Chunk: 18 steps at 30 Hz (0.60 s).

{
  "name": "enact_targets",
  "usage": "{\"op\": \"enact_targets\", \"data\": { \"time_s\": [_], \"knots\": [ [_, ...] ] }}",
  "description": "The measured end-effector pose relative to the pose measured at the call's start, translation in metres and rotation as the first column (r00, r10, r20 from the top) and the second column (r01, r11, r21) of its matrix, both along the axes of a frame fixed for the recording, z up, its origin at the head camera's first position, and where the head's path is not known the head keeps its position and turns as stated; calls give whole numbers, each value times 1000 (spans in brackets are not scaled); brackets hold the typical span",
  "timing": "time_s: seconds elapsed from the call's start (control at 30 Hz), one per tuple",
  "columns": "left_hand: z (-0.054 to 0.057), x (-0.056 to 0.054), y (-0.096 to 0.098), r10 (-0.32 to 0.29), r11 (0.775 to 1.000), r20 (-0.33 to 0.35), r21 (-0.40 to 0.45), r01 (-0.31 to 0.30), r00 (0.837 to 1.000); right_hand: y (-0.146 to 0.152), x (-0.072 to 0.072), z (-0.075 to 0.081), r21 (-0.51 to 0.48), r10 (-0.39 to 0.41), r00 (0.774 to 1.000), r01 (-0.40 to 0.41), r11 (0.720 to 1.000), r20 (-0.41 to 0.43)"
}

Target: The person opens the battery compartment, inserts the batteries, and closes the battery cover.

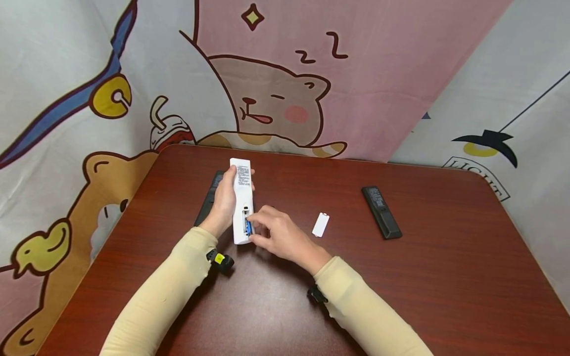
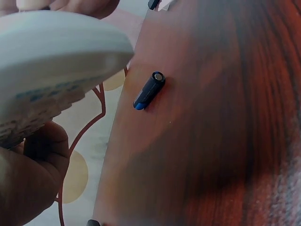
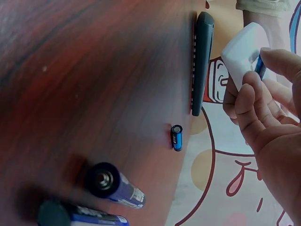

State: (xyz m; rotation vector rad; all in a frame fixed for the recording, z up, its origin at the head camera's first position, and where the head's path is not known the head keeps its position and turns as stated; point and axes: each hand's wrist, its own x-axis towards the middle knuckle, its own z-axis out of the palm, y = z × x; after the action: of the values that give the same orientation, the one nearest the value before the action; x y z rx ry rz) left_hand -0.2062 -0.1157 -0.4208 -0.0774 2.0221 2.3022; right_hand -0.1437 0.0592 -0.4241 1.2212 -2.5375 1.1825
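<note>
My left hand point(image 1: 224, 203) grips a white remote control point(image 1: 242, 195) with its back facing up and its battery slot uncovered. Printed text shows on the upper part of that back. A blue battery point(image 1: 248, 226) lies at the slot, and the thumb and fingers of my right hand point(image 1: 280, 231) pinch it there. From the right wrist view, the same battery point(image 3: 260, 67) stands tilted at the white shell. The left wrist view looks at the remote's edge point(image 2: 66, 52) from the side. The remote's slim white battery cover point(image 1: 320, 225) rests on the table to the right of my right hand.
One black remote point(image 1: 381, 212) lies at the right; another point(image 1: 208, 200) lies partly hidden behind my left hand. A loose blue battery point(image 3: 177, 137) is on the table point(image 1: 445, 277). Two dark-ended cylinders with purple-blue labels, one nearer the middle point(image 3: 115, 186), appear low in the right wrist view.
</note>
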Motion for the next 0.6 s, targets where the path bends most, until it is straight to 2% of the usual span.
{"op": "enact_targets", "data": {
  "time_s": [0.23, 0.6],
  "knots": [
    [2, 1, 0, 1, 1000, 8, 3, -1, 1000, -1, 1, 0, -22, -35, 997, 37, 999, 67],
    [5, 2, 0, -13, 1000, 4, -2, 13, 1000, -1, 0, -3, -48, -52, 993, 58, 997, 105]
  ]
}}
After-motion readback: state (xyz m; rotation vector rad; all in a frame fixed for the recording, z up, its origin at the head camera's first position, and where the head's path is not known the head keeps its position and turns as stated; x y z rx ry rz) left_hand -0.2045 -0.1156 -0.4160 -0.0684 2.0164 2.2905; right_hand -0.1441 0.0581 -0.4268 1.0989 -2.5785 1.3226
